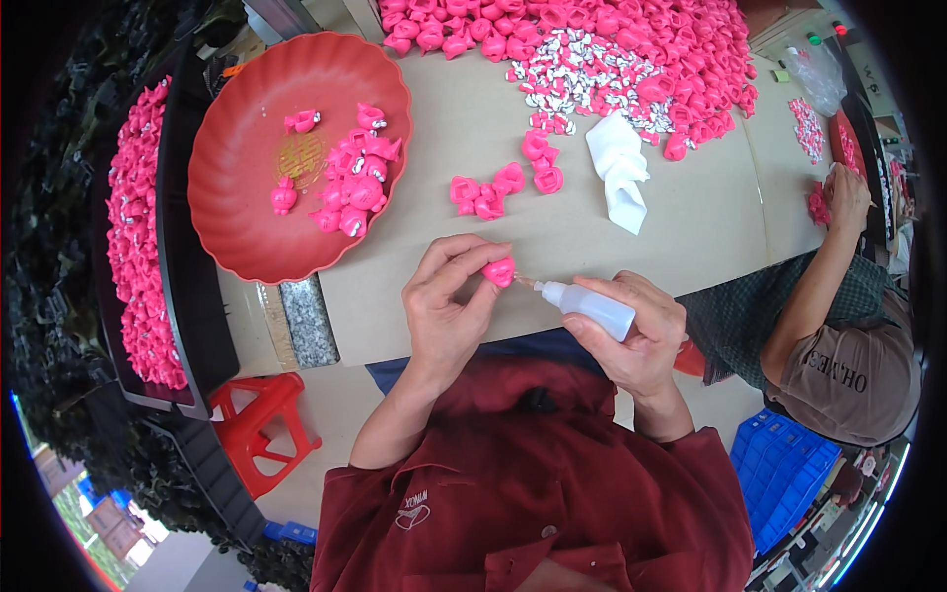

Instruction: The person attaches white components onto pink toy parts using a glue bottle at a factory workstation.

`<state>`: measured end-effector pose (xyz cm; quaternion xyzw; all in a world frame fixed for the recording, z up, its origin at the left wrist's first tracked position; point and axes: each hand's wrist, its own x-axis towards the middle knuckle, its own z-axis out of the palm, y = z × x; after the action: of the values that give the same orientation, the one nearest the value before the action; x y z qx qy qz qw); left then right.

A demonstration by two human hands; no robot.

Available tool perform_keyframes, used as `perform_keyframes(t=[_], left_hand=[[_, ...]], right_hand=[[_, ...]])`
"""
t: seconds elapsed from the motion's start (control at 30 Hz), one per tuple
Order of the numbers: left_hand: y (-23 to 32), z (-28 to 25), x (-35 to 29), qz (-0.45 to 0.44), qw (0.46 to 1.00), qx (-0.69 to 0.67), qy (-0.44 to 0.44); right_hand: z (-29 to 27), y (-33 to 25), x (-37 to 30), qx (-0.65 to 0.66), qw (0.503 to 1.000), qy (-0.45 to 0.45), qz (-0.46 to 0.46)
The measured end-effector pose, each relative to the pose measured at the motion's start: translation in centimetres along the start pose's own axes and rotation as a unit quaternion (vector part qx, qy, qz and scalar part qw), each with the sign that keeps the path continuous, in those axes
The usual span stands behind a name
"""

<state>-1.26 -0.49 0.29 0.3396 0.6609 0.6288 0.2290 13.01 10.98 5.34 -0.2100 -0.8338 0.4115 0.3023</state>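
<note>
While the left hand (446, 296) pinches a small pink plastic figure (499, 271) between thumb and fingertips, the right hand (631, 331) is wrapped around a small translucent squeeze bottle with a thin nozzle (592, 306), its tip touching or almost touching the side of the figure. Both hands hover just above the near edge of the cardboard-covered table (691, 217), close to the person's dark red shirt.

From the head view, a wide red scalloped plastic dish (237, 168) sits to the left on the table, holding a loose cluster of similar pink figures (355, 183). A few more pink pieces (488, 194) lie beyond the hands, next to a crumpled white cloth (619, 168). Farther back is a big heap of pink parts (631, 39) mixed with small white pieces (582, 74). A black tray filled with pink figures (143, 247) runs along the far left. At the right, another person's hand (846, 192) works at the table's edge.

To do this well, I judge the figure should be kept steady and turned so the joint faces the nozzle, with only a light squeeze, so that a single small drop lands where it is wanted and none runs onto the fingers.
</note>
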Motion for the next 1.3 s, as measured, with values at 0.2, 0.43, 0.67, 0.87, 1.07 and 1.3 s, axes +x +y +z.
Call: perform_keyframes(t=[0.2,0.43,0.67,0.87,1.07,1.3], left_hand=[[0.0,0.0,-0.1,-0.017,1.0,0.003,-0.007],[0.6,0.2,0.1,-0.041,0.999,-0.01,-0.014],[0.8,0.1,0.1,-0.048,0.999,0.005,-0.021],[1.1,-0.1,0.1,-0.071,0.995,-0.064,-0.018],[1.5,-0.6,-0.3,-0.126,0.984,-0.115,-0.049],[1.3,-0.4,-0.6,-0.115,0.987,-0.109,-0.037]], right_hand=[[0.0,-0.2,0.1,0.003,1.0,0.01,0.01],[0.1,0.0,0.1,0.006,1.0,0.011,0.016],[0.2,0.0,0.3,0.006,1.0,0.004,0.005],[-0.8,0.5,-0.1,0.152,0.982,0.033,0.107],[0.6,1.8,1.3,0.242,0.951,0.041,0.186],[3.7,3.5,2.9,0.106,0.987,0.03,0.117]])
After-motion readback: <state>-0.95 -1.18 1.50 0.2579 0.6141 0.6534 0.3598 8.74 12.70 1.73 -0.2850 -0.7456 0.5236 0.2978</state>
